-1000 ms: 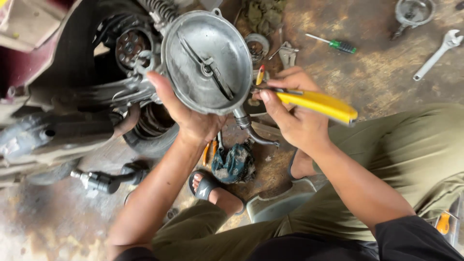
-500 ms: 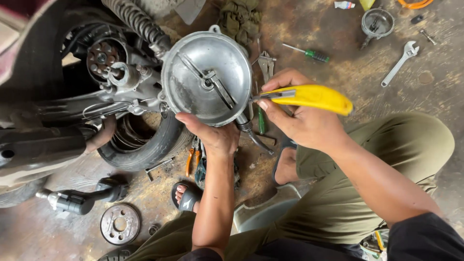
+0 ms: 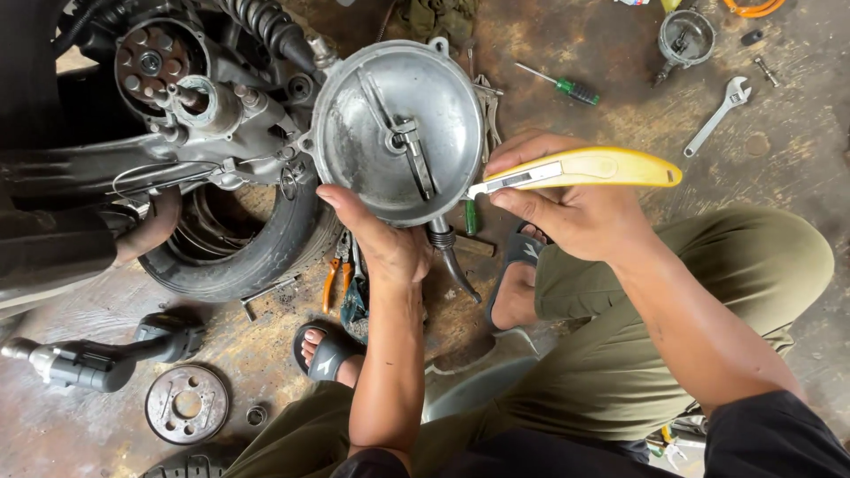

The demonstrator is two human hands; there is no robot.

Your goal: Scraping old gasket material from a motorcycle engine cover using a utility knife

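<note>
The person squats on the workshop floor, both arms reaching forward. The left hand (image 3: 382, 241) comes up from below with the forearm nearly straight, its palm cupped under the lower edge of a round metal cover (image 3: 398, 133) and the thumb pressed on the rim, so it holds the cover steady in front of the engine (image 3: 221, 115). The right hand (image 3: 575, 212) comes in from the right with the wrist bent, fingers wrapped tight around a yellow utility knife (image 3: 584, 168); the knife's grey tip touches the cover's right edge.

The cover sits just right of the engine block and above a black tyre (image 3: 257, 248) lying flat on the floor. A short pipe sticks out of the cover's bottom, partly hidden by the left hand. Orange-handled pliers (image 3: 336, 274) lie below the tyre, half hidden behind the left wrist. A green-handled screwdriver (image 3: 558, 86) lies near the cover's upper right, and a silver wrench (image 3: 722, 111) lies well apart on the far right. Lower left are a dark impact driver (image 3: 88, 358) and a flat round disc (image 3: 186, 404) with holes. Both feet wear black sandals.

The cover is dull, scratched aluminium, dish-shaped, with a raised lever across its face. The knife handle is smooth, curved plastic. The floor is stained, rusty-looking concrete, and the trousers are olive cloth.
</note>
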